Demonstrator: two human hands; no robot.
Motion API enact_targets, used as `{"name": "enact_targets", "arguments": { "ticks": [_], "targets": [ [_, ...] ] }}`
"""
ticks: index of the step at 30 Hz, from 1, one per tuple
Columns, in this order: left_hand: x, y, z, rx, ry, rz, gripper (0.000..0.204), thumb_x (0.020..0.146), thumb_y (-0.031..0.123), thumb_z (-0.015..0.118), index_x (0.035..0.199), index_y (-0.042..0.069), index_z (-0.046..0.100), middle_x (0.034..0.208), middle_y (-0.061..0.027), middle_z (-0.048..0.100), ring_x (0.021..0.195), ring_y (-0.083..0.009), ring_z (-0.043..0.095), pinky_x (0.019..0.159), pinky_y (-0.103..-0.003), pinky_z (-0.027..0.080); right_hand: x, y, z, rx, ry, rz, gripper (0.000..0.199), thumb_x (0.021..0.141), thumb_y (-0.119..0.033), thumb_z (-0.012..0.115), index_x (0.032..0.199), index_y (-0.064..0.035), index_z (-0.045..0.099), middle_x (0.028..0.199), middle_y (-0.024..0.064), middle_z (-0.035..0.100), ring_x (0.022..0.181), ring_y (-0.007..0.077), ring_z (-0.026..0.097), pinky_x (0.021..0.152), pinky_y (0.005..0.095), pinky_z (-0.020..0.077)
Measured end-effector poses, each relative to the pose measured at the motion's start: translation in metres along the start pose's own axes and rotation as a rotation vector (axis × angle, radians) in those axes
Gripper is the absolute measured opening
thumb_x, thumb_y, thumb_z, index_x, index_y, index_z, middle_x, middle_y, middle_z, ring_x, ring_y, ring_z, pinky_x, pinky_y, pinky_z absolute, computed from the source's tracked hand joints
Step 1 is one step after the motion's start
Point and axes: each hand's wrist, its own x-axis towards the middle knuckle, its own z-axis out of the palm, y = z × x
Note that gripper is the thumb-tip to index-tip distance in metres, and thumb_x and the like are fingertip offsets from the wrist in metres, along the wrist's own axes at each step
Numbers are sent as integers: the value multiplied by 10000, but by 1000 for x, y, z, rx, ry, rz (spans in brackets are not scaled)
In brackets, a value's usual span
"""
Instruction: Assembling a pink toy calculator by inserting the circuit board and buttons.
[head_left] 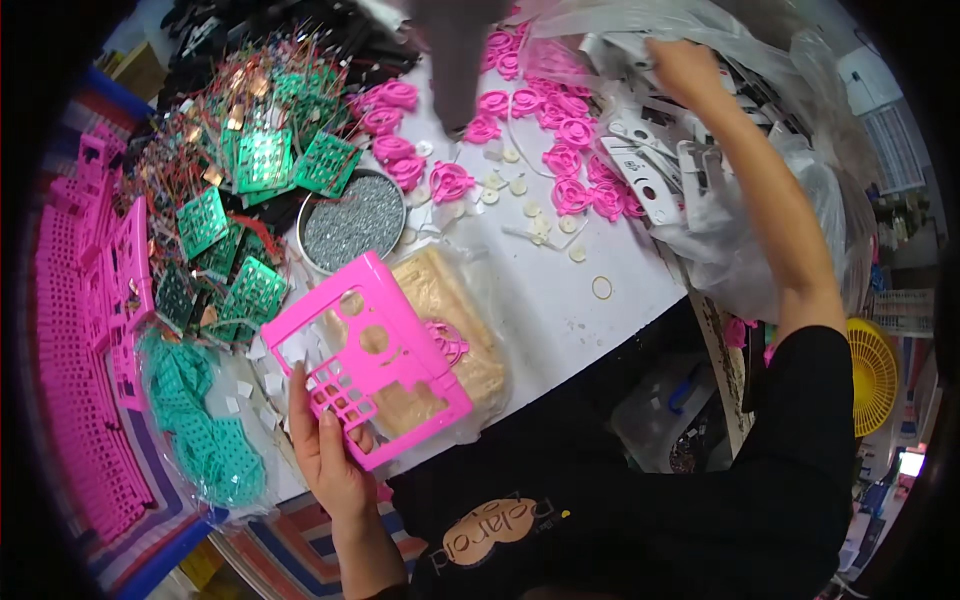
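Note:
My left hand (335, 470) grips a bright pink plastic casing (375, 385) by its lower left edge, beside a grid of square holes. The casing is tilted over a beige block wrapped in clear plastic (470, 335), and a small pink ring part (447, 343) shows at its right edge. At the upper right, my right hand (685, 75) reaches into a clear plastic bag (745, 30) among white plastic panels (645, 185). Its fingers are curled at a whitish piece; whether they hold it is hidden.
A round tin of small grey screws (352, 222) stands beyond the casing. Green circuit boards with wires (265, 160) pile up at left, near stacked pink casings (85, 400) and a bag of teal pieces (205, 430). Pink ring parts (570, 160) and pale discs (538, 228) lie scattered.

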Motion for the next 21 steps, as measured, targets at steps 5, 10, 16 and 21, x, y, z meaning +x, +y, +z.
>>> {"name": "enact_targets", "arguments": {
  "ticks": [5, 10, 16, 21],
  "targets": [
    [-3, 1, -9, 113, 47, -33, 630, 1043, 381, 449, 1571, 57, 332, 1099, -6, 569, 711, -33, 462, 535, -185, 322, -112, 16, -149, 454, 314, -374, 345, 863, -13, 594, 1197, -33, 675, 1083, 179, 697, 1028, 302, 688, 847, 380, 533],
    [2, -1, 8, 94, -86, -88, 1057, 904, 851, 298, 1557, 20, 340, 1107, -15, 570, 729, -45, 452, 560, -207, 303, -217, -106, -244, 758, 200, -1155, 298, 679, -210, 653, 899, -16, 606, 893, 126, 569, 860, 308, 578, 786, 453, 465],
    [-7, -4, 23, -172, -74, -111, 1080, 909, 850, 184, 1577, 4, 254, 1443, -130, 460, 1267, -213, 486, 1062, -370, 378, -217, -278, -246, 823, 395, -1427, 330, 706, -252, 700, 944, -28, 665, 999, 97, 594, 1013, 272, 579, 964, 463, 464],
    [-3, 1, 0, -209, -8, -111, 663, 1038, 392, 463, 1557, 19, 289, 1467, -144, 480, 1301, -216, 537, 1095, -380, 430, -201, -263, -210, 1322, 664, -843, 617, 777, -199, 773, 1325, -6, 563, 1365, 172, 561, 1319, 273, 501, 1091, 454, 419]
  ]
}}
